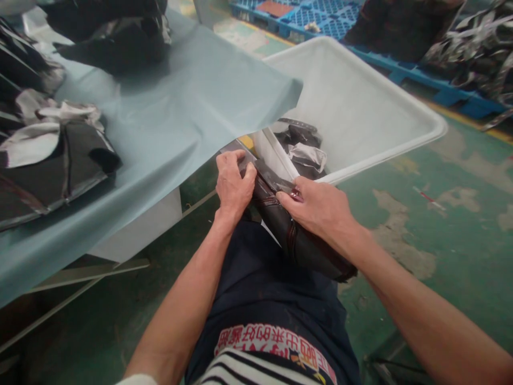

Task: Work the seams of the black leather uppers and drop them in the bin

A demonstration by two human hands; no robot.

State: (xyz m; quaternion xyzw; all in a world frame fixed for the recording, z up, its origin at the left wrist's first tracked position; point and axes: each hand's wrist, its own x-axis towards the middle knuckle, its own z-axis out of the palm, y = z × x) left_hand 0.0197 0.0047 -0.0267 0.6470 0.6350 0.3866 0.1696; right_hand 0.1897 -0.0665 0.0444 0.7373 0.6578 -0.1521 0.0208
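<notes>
Left hand (235, 179), right hand (323, 206) grip one dark piece (310, 243), probably leather; one bin (356, 107).

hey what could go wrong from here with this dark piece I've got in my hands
If the left hand and right hand both loosened, the dark piece might slip toward the floor. It could also rub on the rim of the white bin, which is close beside it. And the left hand might catch the blue sheet, whose edge is just next to it.
</notes>
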